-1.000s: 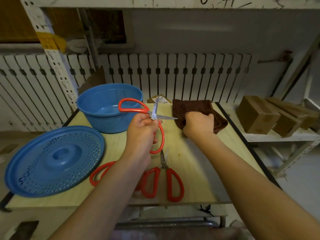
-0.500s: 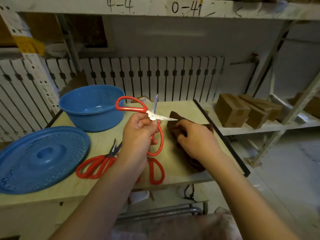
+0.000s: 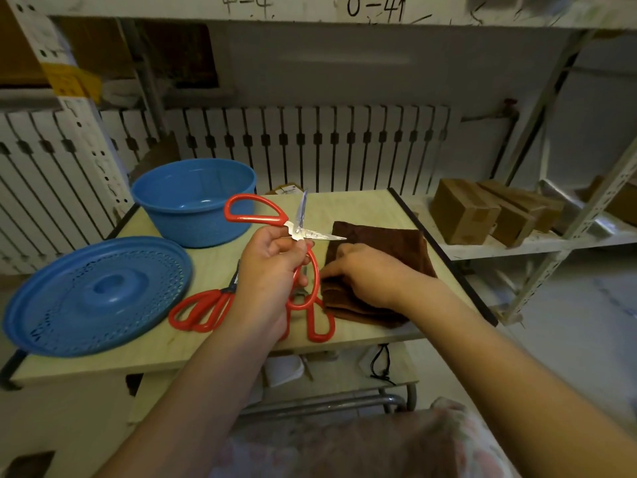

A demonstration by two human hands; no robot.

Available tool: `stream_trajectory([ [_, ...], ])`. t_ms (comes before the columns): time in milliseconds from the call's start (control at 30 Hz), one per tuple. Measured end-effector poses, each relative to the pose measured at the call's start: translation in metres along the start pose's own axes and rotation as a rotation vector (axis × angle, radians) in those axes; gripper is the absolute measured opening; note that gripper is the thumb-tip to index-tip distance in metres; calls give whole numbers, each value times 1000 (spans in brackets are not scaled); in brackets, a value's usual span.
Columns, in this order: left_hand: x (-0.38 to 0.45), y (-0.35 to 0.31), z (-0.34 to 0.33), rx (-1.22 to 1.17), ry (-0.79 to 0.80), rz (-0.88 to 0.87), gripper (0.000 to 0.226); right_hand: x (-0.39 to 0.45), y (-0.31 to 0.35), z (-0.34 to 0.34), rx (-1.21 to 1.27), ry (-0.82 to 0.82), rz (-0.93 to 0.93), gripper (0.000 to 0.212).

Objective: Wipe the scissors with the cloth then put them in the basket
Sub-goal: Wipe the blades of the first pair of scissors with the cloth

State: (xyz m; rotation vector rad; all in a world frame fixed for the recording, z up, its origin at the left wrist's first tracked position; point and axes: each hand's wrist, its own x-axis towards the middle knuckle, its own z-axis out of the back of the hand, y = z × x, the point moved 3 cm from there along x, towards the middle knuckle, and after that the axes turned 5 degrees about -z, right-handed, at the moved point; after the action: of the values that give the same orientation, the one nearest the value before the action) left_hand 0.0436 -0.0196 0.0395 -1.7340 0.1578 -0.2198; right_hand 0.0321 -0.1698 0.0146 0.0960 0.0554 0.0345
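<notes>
My left hand (image 3: 272,267) grips a pair of red-handled scissors (image 3: 255,212) near the pivot, holding them above the table with the blades spread wide. A folded brown cloth (image 3: 389,243) lies on the table to the right. My right hand (image 3: 362,274) rests on the cloth's near left part, its fingers curled round the cloth's edge. The blue basket (image 3: 193,201) stands at the back left, with nothing inside it. Two more red scissors lie on the table: one pair (image 3: 203,307) left of my left hand, the other (image 3: 319,326) partly hidden under it.
A round blue perforated lid (image 3: 93,294) lies at the table's (image 3: 362,205) left front. Brown cardboard boxes (image 3: 465,210) sit on a low metal shelf to the right. White slatted panels stand behind the table. A lower shelf and metal bar show under the table.
My right hand slid from the far part of the cloth to its near left edge and gathered it. The left hand keeps the spread scissors raised. The camera view shifted.
</notes>
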Motion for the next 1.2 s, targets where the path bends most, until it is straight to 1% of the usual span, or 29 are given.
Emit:
stream_trajectory([
  [67, 0, 0, 3, 7, -9, 5, 13, 6, 0, -2, -43, -10, -4, 37],
  [167, 1, 0, 6, 0, -13, 1, 12, 5, -4, 8, -12, -119, -54, 19],
  [300, 1, -3, 5, 1, -4, -26, 12, -19, -17, 29, 185, -302, -177, 9],
  [400, 1, -7, 3, 1, 2, -62, 13, -37, -20, 36, 353, -414, -184, 9],
  [500, 2, -10, 1, 4, 18, -94, 14, -48, -19, 35, 612, -450, -172, 13],
  [567, 2, -11, 1, 8, 31, -111, 16, -53, -17, 33, 725, -442, -206, 13],
  [600, 1, -12, 1, 9, 37, -118, 16, -55, -17, 32, 736, -437, -230, 12],
  [733, 0, -16, 3, 1, 49, -131, 16, -58, -12, 28, 630, -466, -289, 11],
  [833, -2, -17, 3, -7, 56, -132, 16, -62, -8, 29, 686, -501, -305, 14],
  [900, -3, -18, 3, -18, 59, -135, 16, -65, -5, 29, 698, -490, -287, 19],
  [933, -3, -18, 2, -24, 61, -137, 16, -66, -3, 28, 700, -468, -284, 24],
  [1000, -3, -19, 1, -30, 66, -140, 16, -66, -2, 25, 694, -462, -317, 28],
  [1100, -3, -18, 1, -41, 70, -141, 16, -69, -4, 27, 640, -609, -397, 16],
  [1133, -3, -18, 1, -42, 71, -142, 17, -71, -4, 29, 620, -669, -415, 15],
  [1200, -3, -19, 0, -44, 71, -150, 17, -76, -3, 35, 553, -775, -426, 19],
])
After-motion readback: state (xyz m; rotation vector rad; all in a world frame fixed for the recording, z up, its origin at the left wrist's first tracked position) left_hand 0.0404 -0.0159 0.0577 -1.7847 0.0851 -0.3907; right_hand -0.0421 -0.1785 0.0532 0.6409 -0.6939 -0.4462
